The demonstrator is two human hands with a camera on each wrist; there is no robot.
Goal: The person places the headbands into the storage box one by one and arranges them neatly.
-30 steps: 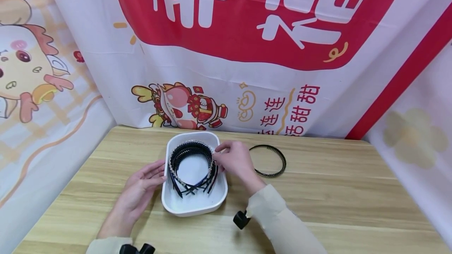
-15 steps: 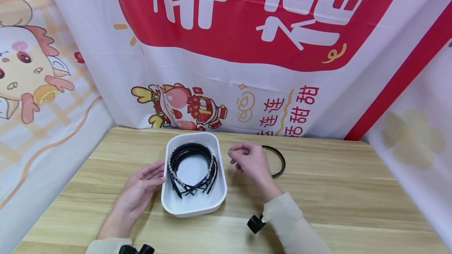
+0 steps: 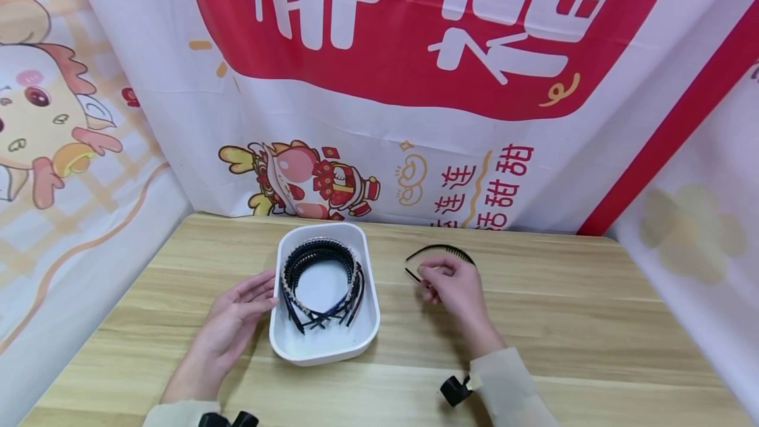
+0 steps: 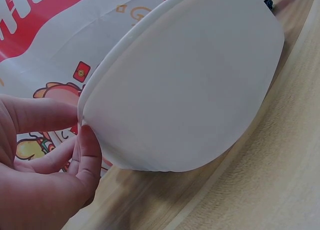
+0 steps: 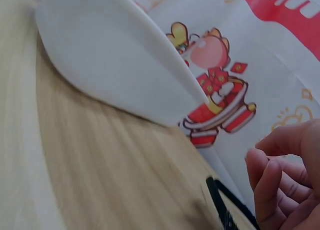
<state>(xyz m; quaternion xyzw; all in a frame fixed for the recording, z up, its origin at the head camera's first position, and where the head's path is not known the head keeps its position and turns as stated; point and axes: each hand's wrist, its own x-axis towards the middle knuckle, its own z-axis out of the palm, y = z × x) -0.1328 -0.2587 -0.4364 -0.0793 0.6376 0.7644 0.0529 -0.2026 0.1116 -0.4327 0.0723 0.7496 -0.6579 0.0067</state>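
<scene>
A white plastic bin (image 3: 325,350) stands on the table with several headbands (image 3: 320,250) stacked inside, mostly black and toothed, the top one beaded. My left hand (image 3: 238,318) touches the bin's left side. In the left wrist view, its fingertips meet the edge of the white wall (image 4: 185,84). Right of the bin, a single black toothed headband (image 3: 441,247) lies on the table, partly hidden by my right hand (image 3: 453,285). That hand hovers over it with fingers loosely bent. In the right wrist view nothing shows between the fingertips, and the black headband (image 5: 220,205) lies beside them.
The wooden table (image 3: 569,321) runs back to a hanging white and red printed cloth (image 3: 379,111). More printed cloth (image 3: 77,170) encloses the left side, and pale cloth stands at the right. Small black cameras sit at both wrists.
My right hand has moved from the headbands in the bin rightward to the single headband on the table. My left hand and the bin have stayed in place.
</scene>
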